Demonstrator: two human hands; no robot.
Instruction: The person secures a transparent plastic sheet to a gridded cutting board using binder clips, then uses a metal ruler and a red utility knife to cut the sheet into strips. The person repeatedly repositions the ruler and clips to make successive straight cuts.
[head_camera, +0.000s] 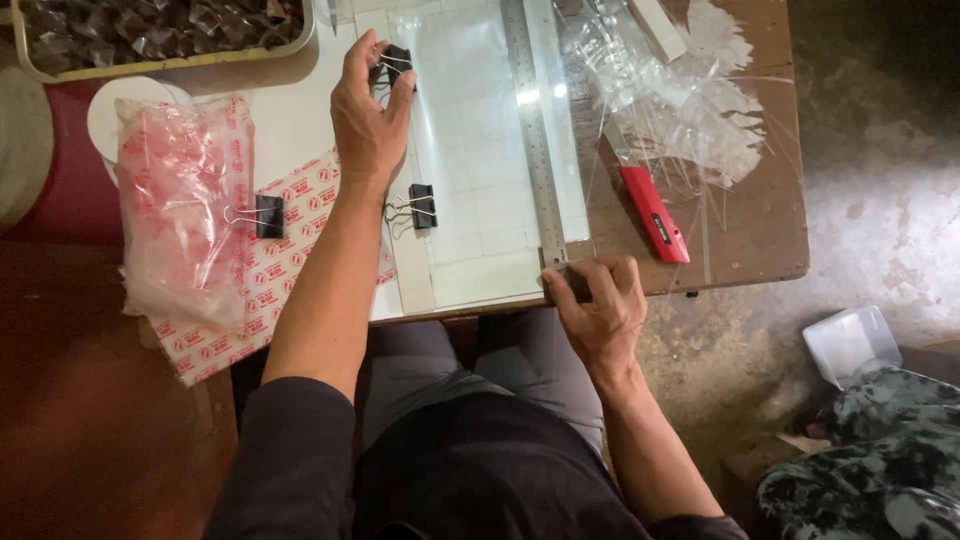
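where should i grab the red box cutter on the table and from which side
Take the red cutter by its wide red handle, near the lower end at the table's front edge. It lies flat and slanted, the blade end pointing up toward the clear plastic scraps. Coming from the right, open tabletop side probably suits best, since the metal ruler lies to its left.

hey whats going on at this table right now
A seated person has a clear plastic sheet spread over a white board on a wooden table. Their left hand grips a black binder clip at the sheet's far left edge; a second black binder clip sits on the near left edge. Their right hand presses the near end of a long metal ruler lying along the sheet. A red utility knife lies untouched beside it, near clear plastic offcuts.
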